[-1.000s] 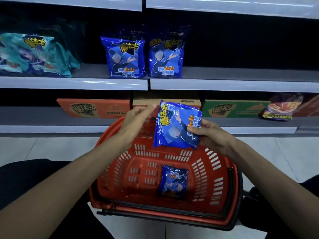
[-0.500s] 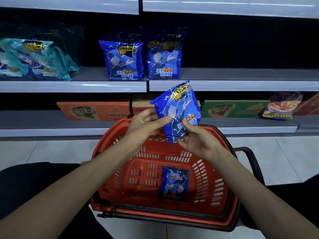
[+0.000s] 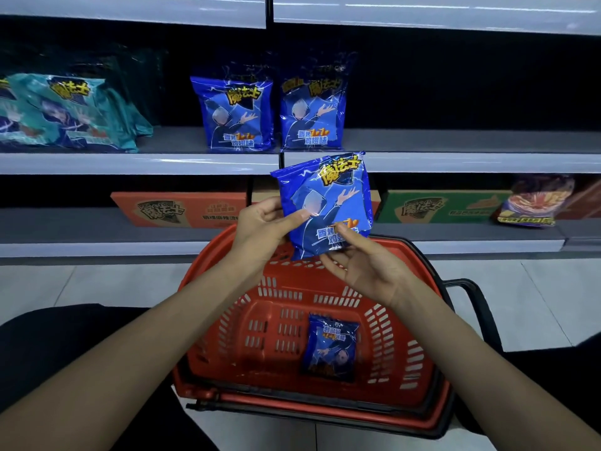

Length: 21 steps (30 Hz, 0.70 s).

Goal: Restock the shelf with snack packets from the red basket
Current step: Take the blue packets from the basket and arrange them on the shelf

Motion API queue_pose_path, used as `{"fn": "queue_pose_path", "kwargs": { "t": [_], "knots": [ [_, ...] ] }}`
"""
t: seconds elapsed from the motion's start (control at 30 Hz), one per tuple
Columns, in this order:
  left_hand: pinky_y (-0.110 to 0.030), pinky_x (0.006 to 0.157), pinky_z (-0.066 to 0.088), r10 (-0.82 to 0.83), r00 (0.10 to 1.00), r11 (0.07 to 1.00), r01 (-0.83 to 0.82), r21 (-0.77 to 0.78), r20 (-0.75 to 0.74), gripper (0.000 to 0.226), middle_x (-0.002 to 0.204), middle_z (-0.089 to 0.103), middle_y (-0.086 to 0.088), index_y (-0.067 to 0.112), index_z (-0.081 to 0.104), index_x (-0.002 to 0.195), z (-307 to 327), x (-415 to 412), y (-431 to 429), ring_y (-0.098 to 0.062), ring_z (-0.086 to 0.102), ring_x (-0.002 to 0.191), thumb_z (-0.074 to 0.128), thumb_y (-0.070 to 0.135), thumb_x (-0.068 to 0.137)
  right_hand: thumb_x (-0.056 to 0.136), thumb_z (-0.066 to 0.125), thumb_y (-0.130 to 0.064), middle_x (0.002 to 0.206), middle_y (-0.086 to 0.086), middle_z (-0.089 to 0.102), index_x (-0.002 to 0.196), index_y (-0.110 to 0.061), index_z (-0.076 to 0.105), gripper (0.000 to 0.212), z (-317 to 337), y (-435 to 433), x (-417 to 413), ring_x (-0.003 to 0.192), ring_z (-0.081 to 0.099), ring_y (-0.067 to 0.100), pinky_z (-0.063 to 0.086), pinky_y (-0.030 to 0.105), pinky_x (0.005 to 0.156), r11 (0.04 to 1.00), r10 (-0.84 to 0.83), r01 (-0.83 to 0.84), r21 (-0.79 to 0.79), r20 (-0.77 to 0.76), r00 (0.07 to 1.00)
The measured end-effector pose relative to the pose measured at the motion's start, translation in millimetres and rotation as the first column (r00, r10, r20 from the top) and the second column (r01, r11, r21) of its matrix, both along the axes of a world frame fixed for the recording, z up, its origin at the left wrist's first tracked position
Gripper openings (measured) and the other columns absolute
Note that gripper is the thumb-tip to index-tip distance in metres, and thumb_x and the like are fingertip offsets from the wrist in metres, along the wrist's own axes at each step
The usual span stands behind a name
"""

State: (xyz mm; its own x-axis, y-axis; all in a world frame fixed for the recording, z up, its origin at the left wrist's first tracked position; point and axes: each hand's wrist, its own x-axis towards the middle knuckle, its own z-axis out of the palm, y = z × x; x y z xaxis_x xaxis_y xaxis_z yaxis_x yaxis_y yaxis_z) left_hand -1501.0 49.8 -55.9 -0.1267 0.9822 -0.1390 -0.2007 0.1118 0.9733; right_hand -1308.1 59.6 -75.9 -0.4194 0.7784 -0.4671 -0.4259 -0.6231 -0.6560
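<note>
- Head view: L hand [image 3: 260, 222] pinching held pkt [image 3: 328, 203] at its left edge, thumb on front, fingers behind.
- R hand [image 3: 364, 265] pinching same pkt's bottom edge, thumb on the print, fingers underneath.
- Held pkt upright, label facing out, above far rim of red basket [image 3: 403, 247], top corner just reaching the lip of middle shelf [image 3: 455, 141].
- One more blue pkt [image 3: 330, 348] lying flat on basket floor.
- On the shelf: left shelf pkt [image 3: 232, 113] & right shelf pkt [image 3: 313, 112] standing side by side, bare space to their right.
- Step, as judged: lifting pkt to shelf, prob. into that space.
- To do well: keep upright, label fwd; clear shelf lip before pushing in; set base flat just beside neighbour w/o nudging it; let go only once standing.
- Risk: soft bag, apt to slump or tip the row if shoved.
</note>
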Motion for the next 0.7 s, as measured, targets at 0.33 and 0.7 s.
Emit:
{"fn": "queue_pose_path", "kwargs": {
  "t": [0.33,0.7],
  "knots": [
    [-0.034,0.086,0.064,0.048,0.998,0.999,-0.049,0.018,0.042,0.027,0.109,0.080,-0.007,0.009,0.073,0.116,13.5,-12.1,7.2,-0.021,0.078,0.098,0.076,0.001,0.090,0.088,0.067,-0.034,0.136,0.005,0.069,0.143,-0.022,0.056,0.057,17.8,8.1,50.5,0.128,0.065,0.022,0.045,0.041,0.112,0.985,-0.029,-0.007,0.173,0.204,0.979],
    [-0.026,0.080,0.062,0.005,0.994,0.997,0.003,0.075,-0.105,0.027,0.104,0.081,-0.002,0.010,0.075,0.113,16.6,-10.1,18.1,-0.017,0.078,0.097,0.080,0.004,0.087,0.079,0.086,-0.018,0.113,0.008,0.077,0.127,-0.015,0.067,0.052,49.9,27.6,34.7,0.103,0.076,0.023,0.061,0.039,0.091,0.840,-0.238,-0.082,0.536,0.501,0.833]
  ]
}}
